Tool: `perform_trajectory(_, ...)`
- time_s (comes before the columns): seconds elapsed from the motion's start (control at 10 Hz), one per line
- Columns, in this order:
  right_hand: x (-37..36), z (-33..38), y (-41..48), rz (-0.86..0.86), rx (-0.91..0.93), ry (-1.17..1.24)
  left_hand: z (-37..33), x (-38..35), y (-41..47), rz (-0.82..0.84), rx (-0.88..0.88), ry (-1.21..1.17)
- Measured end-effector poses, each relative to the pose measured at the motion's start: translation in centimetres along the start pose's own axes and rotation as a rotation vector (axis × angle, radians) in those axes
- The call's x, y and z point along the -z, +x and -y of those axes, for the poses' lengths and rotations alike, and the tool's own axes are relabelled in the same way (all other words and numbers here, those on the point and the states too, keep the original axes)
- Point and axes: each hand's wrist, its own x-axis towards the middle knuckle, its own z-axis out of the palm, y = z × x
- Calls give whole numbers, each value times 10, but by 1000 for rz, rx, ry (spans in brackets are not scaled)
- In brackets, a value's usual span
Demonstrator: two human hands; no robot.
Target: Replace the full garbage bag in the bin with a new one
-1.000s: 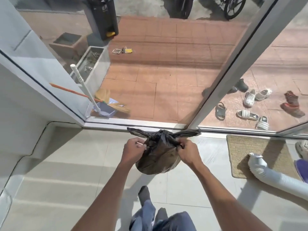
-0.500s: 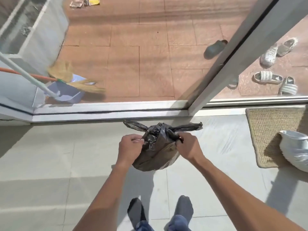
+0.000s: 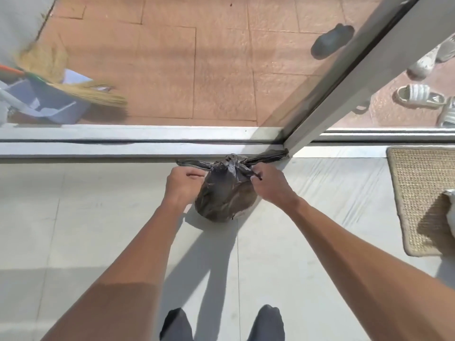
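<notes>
Now two hands (both closed) (image 3: 184, 184) (image 3: 270, 185) hold one bag (image 3: 225, 198).

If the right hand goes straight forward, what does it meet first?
Probably the base of the door frame post, just beyond the right hand gripping the black garbage bag; depth is uncertain.
</notes>
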Motion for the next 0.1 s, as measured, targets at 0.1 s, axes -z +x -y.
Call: perform_trajectory(0.1,2,5,-13,25,10,-69,0,9,-14,7,18,-16)
